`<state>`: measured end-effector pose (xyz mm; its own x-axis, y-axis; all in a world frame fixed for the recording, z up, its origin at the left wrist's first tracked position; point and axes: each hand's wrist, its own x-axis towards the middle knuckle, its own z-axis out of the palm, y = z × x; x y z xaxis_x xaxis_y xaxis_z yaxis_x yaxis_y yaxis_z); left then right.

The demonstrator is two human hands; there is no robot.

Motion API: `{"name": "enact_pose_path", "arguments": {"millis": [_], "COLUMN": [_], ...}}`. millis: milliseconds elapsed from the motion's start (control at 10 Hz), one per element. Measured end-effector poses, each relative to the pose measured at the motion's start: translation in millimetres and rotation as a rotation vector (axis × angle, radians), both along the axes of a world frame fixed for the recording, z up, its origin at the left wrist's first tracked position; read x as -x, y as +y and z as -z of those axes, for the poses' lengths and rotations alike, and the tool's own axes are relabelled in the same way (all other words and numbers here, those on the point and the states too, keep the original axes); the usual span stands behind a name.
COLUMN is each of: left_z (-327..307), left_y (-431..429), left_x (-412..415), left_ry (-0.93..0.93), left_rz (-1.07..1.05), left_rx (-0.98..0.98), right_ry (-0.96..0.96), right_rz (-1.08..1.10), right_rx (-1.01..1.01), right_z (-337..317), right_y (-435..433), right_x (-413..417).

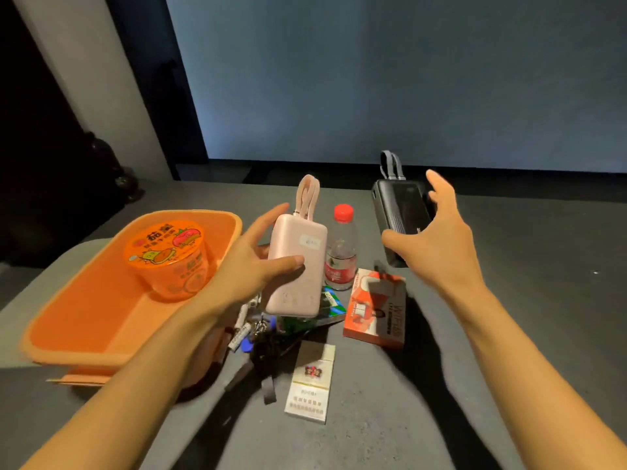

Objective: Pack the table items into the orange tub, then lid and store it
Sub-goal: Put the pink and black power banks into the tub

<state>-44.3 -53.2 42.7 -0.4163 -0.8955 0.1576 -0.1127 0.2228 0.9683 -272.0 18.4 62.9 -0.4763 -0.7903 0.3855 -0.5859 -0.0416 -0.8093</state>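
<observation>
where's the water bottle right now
Head view: the water bottle stands upright near centre, just right of the pink power bank that the left hand grips, behind the red box.

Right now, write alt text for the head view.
A person's left hand holds a pink power bank beside an orange tub containing a noodle cup; the right hand reaches around a black power bank. A water bottle stands between them.

left hand [251,266]: most fingers hidden behind pink bank [298,266] | green packet [334,301]: mostly under the bank | clutter [268,337] below the bank: dark, blurred, items unclear | black bank [397,212] right of it: edge covered by right hand [437,232], grip unclear | tub [84,317] left of it: near corner behind left forearm [152,351]
</observation>
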Motion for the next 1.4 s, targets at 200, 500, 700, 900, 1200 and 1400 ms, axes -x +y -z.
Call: {"name": "enact_pose_path", "arguments": {"millis": [200, 500, 700, 900, 1200, 1400], "left_z": [-30, 2, 22, 43, 68, 86], "left_y": [-27, -87, -101, -106, -117, -113], "left_x": [-114, -223, -230, -220, -221, -226], "left_ry": [-0.044, -0.388, -0.642, -0.871, -1.069, -1.005], "left_rz": [0.022, 0.159, 0.373, 0.627, 0.741, 0.689], "left_rx": [-0.01, -0.079, 0.046, 0.054, 0.037, 0.009], "right_ry": [-0.01, -0.189, -0.194, -0.183, -0.21, -0.185], "right_rz": [-0.284, -0.325, -0.367, -0.407, -0.471, -0.506], "right_rx": [0.122, 0.054, -0.031, -0.083, -0.108, -0.098], "right_z": [-35, 4, 22, 35, 45, 46], "right_y": [-24, -89, -107, -126, -136, -133], "right_x": [-106, -210, -222, -227, -231, -234]}}
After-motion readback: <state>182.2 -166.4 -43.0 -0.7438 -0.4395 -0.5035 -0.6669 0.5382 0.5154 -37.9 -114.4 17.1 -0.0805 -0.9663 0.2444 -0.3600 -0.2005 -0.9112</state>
